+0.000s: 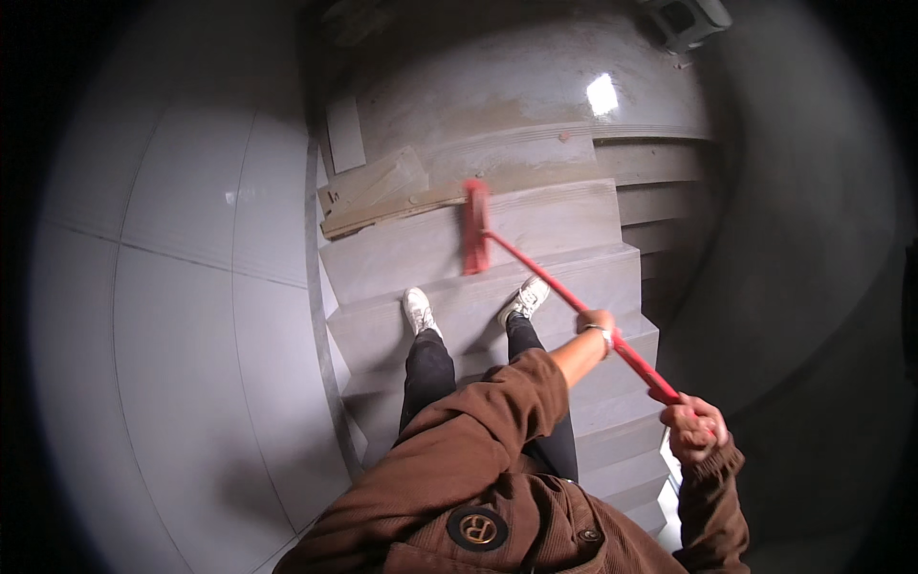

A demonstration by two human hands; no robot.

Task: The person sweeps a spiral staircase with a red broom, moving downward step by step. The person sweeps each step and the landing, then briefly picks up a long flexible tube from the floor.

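Observation:
A red broom (pixel 476 228) with a long red handle (pixel 534 265) slants across the stairs, its head blurred over a step beyond my feet. My left hand (pixel 597 323) reaches across my body and grips the handle partway up, a bracelet at its wrist. Near the handle's upper end, my right hand (pixel 692 428) is closed around it. Dusty tiled stair steps (pixel 552 212) run under the broom head. A cracked, dirt-covered board or tile piece (pixel 387 183) lies on a step left of the head.
My white shoes (pixel 418 310) stand on a step. A tiled wall (pixel 179 323) rises on the left. The steps end at an open edge (pixel 649 326) on the right, with more steps (pixel 649 201) beyond. A plastic stool (pixel 688 21) sits on the far landing (pixel 502 79).

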